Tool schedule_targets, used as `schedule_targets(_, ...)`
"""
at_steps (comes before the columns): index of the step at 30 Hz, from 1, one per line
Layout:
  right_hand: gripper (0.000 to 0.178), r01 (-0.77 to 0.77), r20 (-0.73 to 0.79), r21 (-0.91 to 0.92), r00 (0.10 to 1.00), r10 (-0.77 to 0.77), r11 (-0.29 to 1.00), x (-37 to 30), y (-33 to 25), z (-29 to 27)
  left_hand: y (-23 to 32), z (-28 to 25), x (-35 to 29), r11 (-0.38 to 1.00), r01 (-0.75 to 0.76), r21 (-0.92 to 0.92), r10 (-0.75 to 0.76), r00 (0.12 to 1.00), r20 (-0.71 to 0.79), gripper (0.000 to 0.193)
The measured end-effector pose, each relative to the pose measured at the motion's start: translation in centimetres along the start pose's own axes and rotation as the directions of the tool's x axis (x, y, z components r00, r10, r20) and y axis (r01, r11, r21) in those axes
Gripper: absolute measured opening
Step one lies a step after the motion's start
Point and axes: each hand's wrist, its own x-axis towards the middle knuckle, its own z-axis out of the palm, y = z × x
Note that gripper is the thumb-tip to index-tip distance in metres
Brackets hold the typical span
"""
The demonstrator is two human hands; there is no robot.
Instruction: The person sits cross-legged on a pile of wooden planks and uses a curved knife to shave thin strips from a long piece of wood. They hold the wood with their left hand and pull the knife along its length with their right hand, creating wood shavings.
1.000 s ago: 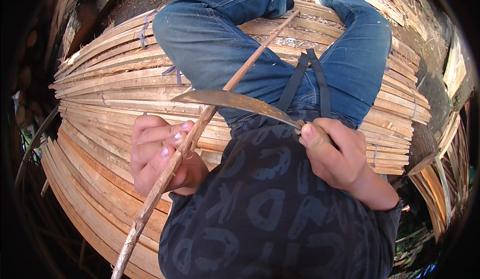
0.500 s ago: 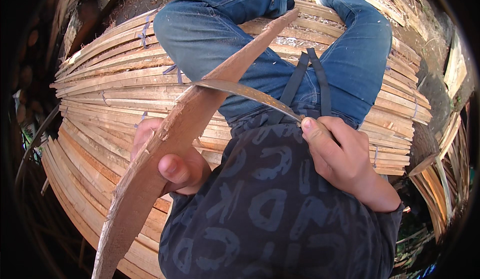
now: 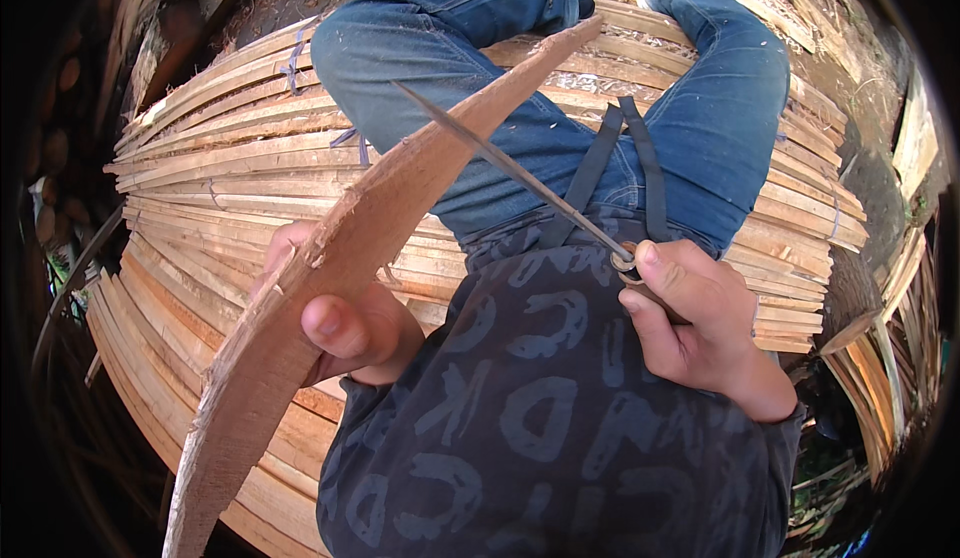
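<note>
The left hand point(image 3: 372, 340) grips a long wooden board point(image 3: 362, 243), thumb against its broad face; the right hand point(image 3: 702, 320) is clenched around a knife point(image 3: 535, 186). The blade crosses the board's far half, contact unclear, before blue jeans point(image 3: 405, 53). Tied wooden slats point(image 3: 225, 213) lie beneath.

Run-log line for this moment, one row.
left hand: holding board | right hand: gripping knife | knife: crossing over board in view, contact unclear | slats: side by side below

Both hands point(image 3: 372, 340) point(image 3: 705, 323) well apart, each in a curled grip
</note>
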Motion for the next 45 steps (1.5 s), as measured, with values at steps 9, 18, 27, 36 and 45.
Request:
schedule_targets(9,0.043,0.184,0.059,-0.198,0.983,-0.176,0.963,2.6,-0.1,0.7,0.2,-0.1,0.1,0.999,-0.032,-0.035,0.033,0.999,0.032,0.042)
schedule_targets(18,0.031,0.282,0.113,-0.441,0.959,-0.258,0.852,1.9,-0.7,-0.5,0.5,-0.1,0.3,0.994,-0.055,-0.097,0.064,0.994,0.089,0.039)
schedule_targets(27,0.03,0.257,0.133,-0.468,0.966,-0.22,0.846,1.5,-1.9,-0.8,0.5,-0.5,-0.3,0.992,-0.098,-0.083,0.104,0.992,0.073,0.041)
schedule_targets(36,0.032,0.277,0.071,-0.439,0.959,-0.274,0.855,1.5,-0.9,0.2,0.8,-0.5,-0.5,0.999,-0.027,-0.034,0.029,0.998,0.06,0.044)
schedule_targets(45,0.032,0.269,0.072,-0.437,0.962,-0.265,0.858,1.2,-1.2,0.1,1.0,-0.8,-0.5,0.999,0.037,-0.036,-0.034,0.997,0.071,0.046)
